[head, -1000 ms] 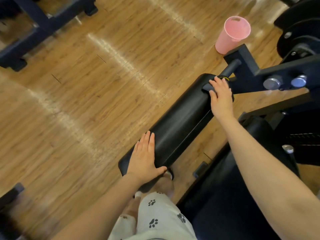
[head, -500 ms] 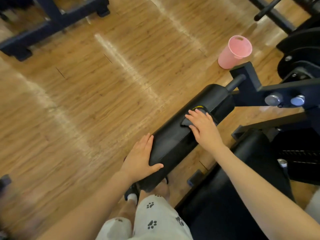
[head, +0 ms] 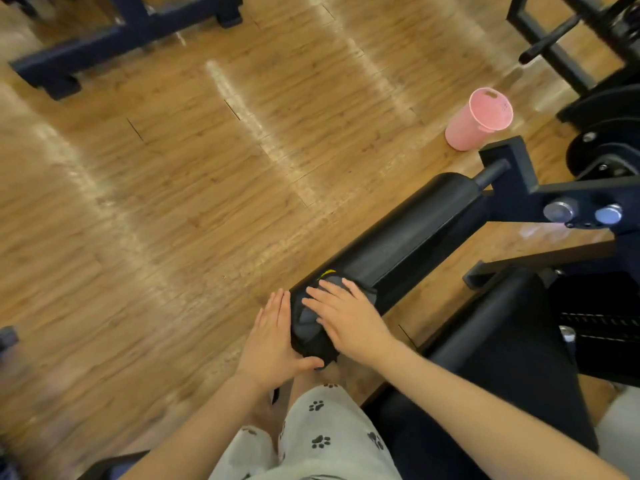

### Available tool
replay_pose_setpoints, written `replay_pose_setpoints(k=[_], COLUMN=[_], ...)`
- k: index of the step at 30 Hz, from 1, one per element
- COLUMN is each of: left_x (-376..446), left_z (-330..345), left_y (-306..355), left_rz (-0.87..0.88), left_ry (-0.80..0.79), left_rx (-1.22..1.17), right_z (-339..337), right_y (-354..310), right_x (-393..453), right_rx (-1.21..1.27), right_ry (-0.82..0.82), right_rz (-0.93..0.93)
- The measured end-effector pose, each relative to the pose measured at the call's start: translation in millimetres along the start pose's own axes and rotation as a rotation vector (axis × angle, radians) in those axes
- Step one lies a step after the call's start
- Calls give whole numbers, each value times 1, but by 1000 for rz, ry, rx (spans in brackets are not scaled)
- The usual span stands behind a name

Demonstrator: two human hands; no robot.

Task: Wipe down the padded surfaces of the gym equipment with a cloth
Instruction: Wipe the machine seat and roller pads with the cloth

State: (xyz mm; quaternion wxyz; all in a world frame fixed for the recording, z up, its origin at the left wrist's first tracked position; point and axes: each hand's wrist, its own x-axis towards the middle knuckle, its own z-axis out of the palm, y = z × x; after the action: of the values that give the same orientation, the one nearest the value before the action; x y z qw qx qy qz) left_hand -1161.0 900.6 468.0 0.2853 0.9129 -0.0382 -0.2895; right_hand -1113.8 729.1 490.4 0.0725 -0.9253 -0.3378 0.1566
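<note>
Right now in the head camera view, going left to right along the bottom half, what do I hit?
Left hand → dark cloth on the roller pad → right hand → black seat pad → weight stack.

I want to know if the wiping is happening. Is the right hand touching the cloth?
Touching. The head view shows the right hand lying flat on the dark cloth, pressing it against the black roller pad.
</note>
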Motion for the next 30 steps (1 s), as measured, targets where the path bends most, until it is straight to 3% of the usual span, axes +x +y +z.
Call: replay_pose_setpoints(k=[2,6,11,15,20,21,26,30], left_x=[-1,-1,-2,-4,-4,-4,-4,-10], left_z=[-2,-1,0,-3,-7,-7,-9,-7], left_y=[-1,0,1,4,5,5,9,15], left_rz=[-4,-13,-66,-71,-75,-79,-97,-139], left_ry=[0,-6,0,6,-19,-21,-46,9], left_rx=[-17,-33,-98,-133,-101,-84,3,30], right_z=[-7,-9,10,6,-3,-1,19,14], right_y=[16,10,-31,-2,22,15,-12,36], right_x=[13,43,6,-29,-11,-7,-26,-36], right_rx=[-31,7,7,-64,70,82,-36,-126], right_ry=[-57,10,7,-9,166,194,85,68], right_rz=[-13,282,78,-36,368,379,-136,-215])
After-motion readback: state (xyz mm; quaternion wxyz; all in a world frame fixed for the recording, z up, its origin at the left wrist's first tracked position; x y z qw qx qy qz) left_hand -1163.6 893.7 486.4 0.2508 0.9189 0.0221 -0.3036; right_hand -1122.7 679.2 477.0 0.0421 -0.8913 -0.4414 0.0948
